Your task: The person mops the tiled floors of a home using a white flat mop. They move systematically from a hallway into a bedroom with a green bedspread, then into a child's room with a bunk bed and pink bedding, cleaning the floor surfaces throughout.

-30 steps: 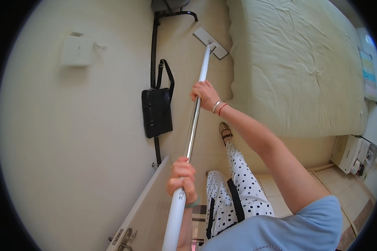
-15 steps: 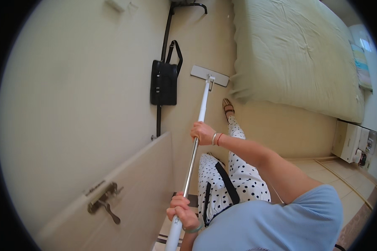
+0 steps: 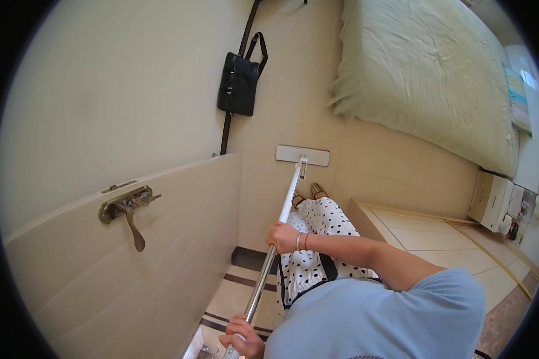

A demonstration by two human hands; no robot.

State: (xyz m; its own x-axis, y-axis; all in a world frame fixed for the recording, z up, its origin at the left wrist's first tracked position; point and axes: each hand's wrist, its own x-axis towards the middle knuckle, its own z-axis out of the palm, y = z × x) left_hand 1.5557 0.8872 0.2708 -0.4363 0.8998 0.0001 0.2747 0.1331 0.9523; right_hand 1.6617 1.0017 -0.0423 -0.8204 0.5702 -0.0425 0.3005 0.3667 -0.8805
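Holding a flat mop [image 3: 290,197] on a pale floor [image 3: 293,78]

Has the white rectangular mop head [image 3: 287,154] lying flat on the floor, just ahead of a pair of striped shoes [image 3: 318,190], with the pole [image 3: 259,287] slanting from there down to the left, toward the lower edge of the view. Grips near the join of the white section and the shiny metal one with the right hand [image 3: 283,237], clamping its fingers around the pole. Grips again, lower and nearer the body, with the left hand [image 3: 245,338], its fingers likewise curled tightly around the pole.

Wears a silver bracelet [image 3: 298,242] and a red band [image 3: 307,242] on the right wrist, a light blue top [image 3: 371,317] and white trousers [image 3: 329,218] with black dots. Stands to the right of a pale door [image 3: 161,287] with a metal lever handle [image 3: 136,230].

Shows, farther up the floor and to the left, a black bag [image 3: 238,84] with a looped strap, covering part of a dark bar [image 3: 226,134] beside the wall [image 3: 114,90]. Shows also, ahead and to the right, a bed [image 3: 413,78] under a rumpled pale green cover, well apart from both hands, and a white boxy unit [image 3: 491,200] near the bed's corner.
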